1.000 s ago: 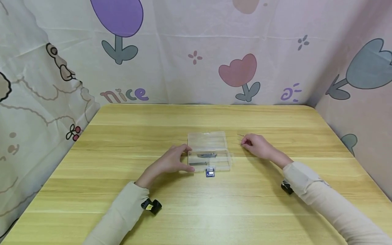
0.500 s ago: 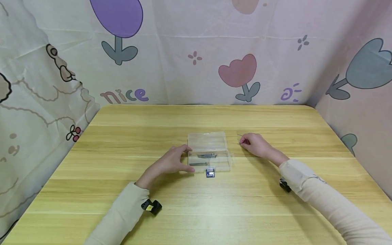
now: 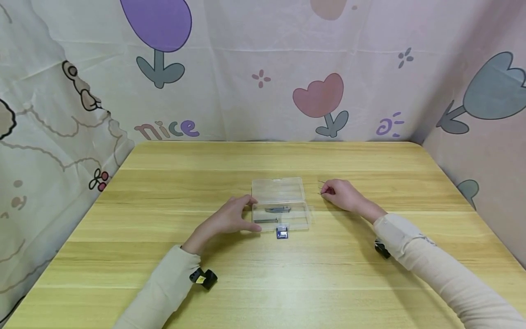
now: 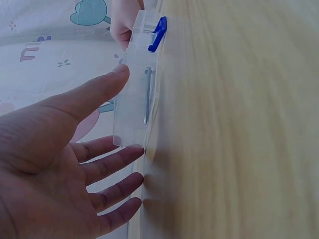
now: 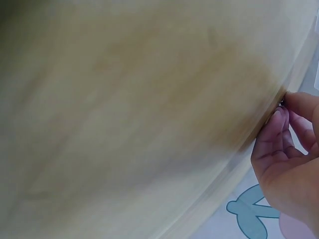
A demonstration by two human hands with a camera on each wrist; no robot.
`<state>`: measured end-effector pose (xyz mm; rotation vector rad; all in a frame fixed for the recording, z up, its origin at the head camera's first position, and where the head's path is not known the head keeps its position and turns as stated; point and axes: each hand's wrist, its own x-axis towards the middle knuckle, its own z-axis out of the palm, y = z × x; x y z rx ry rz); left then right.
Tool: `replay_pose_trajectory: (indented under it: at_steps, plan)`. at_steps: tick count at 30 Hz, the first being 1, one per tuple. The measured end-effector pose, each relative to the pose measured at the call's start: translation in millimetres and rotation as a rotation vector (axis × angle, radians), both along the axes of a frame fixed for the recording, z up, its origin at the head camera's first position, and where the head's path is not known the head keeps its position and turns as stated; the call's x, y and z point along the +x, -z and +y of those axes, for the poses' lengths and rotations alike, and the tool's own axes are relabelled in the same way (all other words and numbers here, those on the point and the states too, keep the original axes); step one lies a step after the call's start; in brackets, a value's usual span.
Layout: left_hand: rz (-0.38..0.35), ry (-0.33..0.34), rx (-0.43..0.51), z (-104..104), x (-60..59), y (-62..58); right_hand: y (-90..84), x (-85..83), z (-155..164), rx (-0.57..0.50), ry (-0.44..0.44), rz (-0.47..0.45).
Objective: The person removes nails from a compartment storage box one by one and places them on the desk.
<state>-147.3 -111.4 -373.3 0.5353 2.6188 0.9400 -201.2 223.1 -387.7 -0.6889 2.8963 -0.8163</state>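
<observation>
A clear plastic box (image 3: 296, 223) stands with its lid (image 3: 277, 189) folded back. Long metal nails (image 3: 278, 209) lie in its rear compartment, and others (image 3: 265, 220) in the front one. A blue latch (image 3: 281, 233) hangs at its front. My left hand (image 3: 230, 215) holds the box at its left end, thumb at the front corner and index finger towards the back. Right of the box, my right hand (image 3: 342, 195) pinches a thin nail (image 3: 320, 193) low over the table; its fingers hide most of it. Another thin nail (image 3: 322, 182) shows just beyond the fingertips.
The wood-grain table (image 3: 263, 283) spreads out around the box. Behind it hangs a printed cloth (image 3: 230, 91) with flowers, and it also covers both sides. A small clear tab (image 3: 311, 214) sticks out at the box's right end.
My right hand has shifted slightly left towards the box, still pinching the nail. The left hand and the box have stayed in place.
</observation>
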Motion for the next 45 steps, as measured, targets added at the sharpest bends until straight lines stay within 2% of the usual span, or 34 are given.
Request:
replay_pose_trajectory:
  at_steps: [10,20,35,41,45]
  plan:
    - [-0.001,-0.003,0.01,-0.4,0.0,1.8,-5.9,1.6,4.6,-0.016,-0.03,-0.058]
    - [-0.018,-0.007,0.013,-1.1,-1.1,1.3,-17.5,0.5,14.2,-0.054,0.025,-0.062]
    - [-0.019,-0.008,0.009,-0.5,-2.5,2.7,-18.6,-4.1,13.1,-0.029,0.05,-0.082]
    - [-0.018,-0.007,0.008,-0.5,-1.7,1.4,-21.0,-1.4,5.6,-0.046,0.034,-0.037]
    - [-0.019,-0.011,0.01,-0.8,-0.9,1.1,-22.5,4.8,-6.2,-0.08,-0.007,-0.009]
